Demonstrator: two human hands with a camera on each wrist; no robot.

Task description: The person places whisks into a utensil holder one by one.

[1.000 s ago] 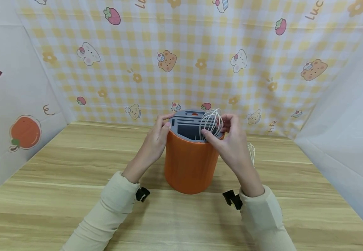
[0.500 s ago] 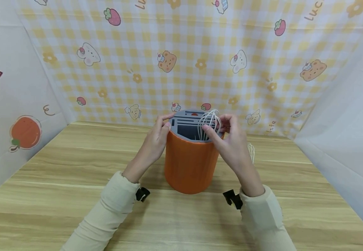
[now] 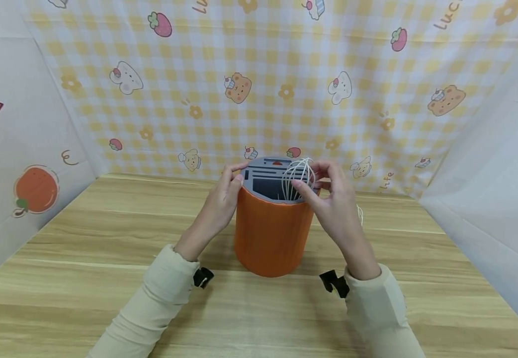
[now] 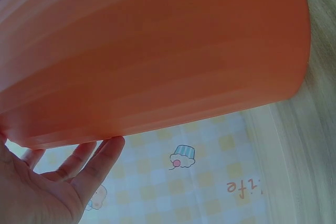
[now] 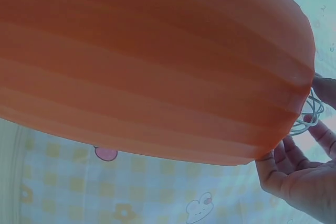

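An orange ribbed holder (image 3: 272, 238) with a grey slotted top (image 3: 259, 175) stands upright on the table. In its large opening sits a white wire whisk (image 3: 298, 180), wire loops up, its lower end hidden inside. My left hand (image 3: 223, 199) holds the rim at the left, thumb on the top edge; the left wrist view shows its fingers (image 4: 102, 163) against the orange wall (image 4: 157, 61). At the right rim, my right hand (image 3: 332, 204) has thumb and fingers around the whisk's wires. In the right wrist view, my right hand (image 5: 304, 179) touches the holder's edge beside the wires (image 5: 314, 111).
Another white wire whisk (image 3: 360, 215) shows partly behind my right wrist. The wooden table (image 3: 84, 248) runs to a checked cloth (image 3: 187, 64) at the back. White cloth (image 3: 487, 164) hangs at the right side, and more white cloth (image 3: 13, 134) at the left.
The whisk in the holder has shifted slightly left and down. My right thumb has moved a little to the right, and the right forearm slightly too. My left hand has stayed at the rim.
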